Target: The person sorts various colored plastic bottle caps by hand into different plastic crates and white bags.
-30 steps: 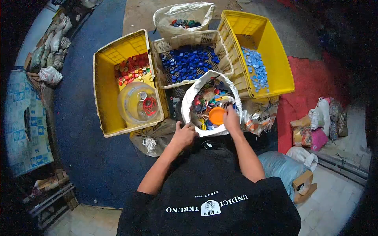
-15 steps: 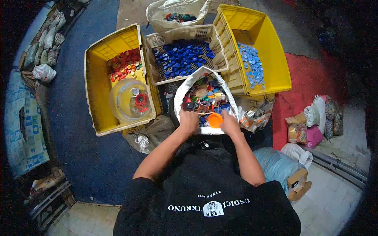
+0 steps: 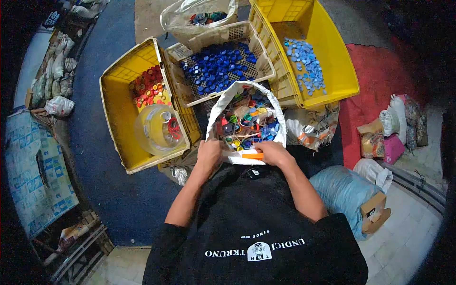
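A white sack (image 3: 282, 123) stands against my body, its mouth rolled back, full of mixed coloured plastic caps (image 3: 247, 124). My left hand (image 3: 209, 156) is closed on the near left part of its rim, fingertips partly hidden. At the near right of the rim, my right hand (image 3: 276, 154) pinches a large orange lid (image 3: 252, 156), seen nearly edge-on over the rim. Beyond the sack, a whitish crate (image 3: 269, 75) holds dark blue caps (image 3: 221, 69).
A yellow crate (image 3: 114, 118) at left holds red and yellow caps and a clear round container (image 3: 154, 128). Another yellow crate (image 3: 332, 57) at right holds light blue caps. Behind stands a white bag (image 3: 175, 23) with caps; a blue bag (image 3: 339, 192) lies at right.
My left hand has drawn back from the caps to the sack's near left rim. My right hand has come nearer my body, and the orange lid has turned from face-on to edge-on.
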`<action>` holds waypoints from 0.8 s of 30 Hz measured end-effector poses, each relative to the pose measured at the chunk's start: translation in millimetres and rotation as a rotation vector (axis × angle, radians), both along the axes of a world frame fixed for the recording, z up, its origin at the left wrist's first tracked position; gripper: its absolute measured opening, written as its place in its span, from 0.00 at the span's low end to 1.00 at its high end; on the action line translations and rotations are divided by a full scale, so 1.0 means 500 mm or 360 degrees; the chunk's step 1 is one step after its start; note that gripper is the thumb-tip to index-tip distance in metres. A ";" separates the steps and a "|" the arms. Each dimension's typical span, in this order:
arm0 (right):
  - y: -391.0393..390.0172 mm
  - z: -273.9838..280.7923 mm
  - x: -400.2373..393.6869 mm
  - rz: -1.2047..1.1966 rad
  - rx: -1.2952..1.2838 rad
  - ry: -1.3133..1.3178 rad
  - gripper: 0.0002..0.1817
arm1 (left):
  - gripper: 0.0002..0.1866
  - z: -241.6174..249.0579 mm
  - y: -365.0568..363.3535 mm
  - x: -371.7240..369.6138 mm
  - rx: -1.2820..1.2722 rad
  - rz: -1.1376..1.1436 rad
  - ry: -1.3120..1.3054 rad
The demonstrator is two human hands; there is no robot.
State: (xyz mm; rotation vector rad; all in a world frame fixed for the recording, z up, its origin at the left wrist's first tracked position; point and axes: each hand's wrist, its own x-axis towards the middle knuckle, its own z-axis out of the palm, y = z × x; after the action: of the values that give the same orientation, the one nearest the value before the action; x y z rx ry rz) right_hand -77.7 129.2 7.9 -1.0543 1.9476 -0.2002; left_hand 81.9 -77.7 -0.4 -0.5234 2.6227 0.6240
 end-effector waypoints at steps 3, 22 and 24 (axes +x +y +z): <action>0.001 0.006 -0.011 -0.0285 -0.0110 -0.0014 0.11 | 0.10 0.053 -0.010 -0.005 0.0283 0.0311 0.0322; -0.036 0.182 -0.159 -0.1567 -0.1712 -0.0100 0.11 | 0.13 0.172 0.027 -0.114 -0.0087 0.0271 0.0827; -0.037 0.187 -0.179 -0.1443 -0.1728 -0.0057 0.10 | 0.17 0.174 0.027 -0.129 0.0368 0.0522 0.0729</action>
State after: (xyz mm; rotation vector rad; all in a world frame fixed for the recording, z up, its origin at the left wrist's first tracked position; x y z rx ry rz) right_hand -167.4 110.7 101.3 -0.6357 2.1417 -1.9008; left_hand 17.4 -64.3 86.3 -0.8278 2.8411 1.2654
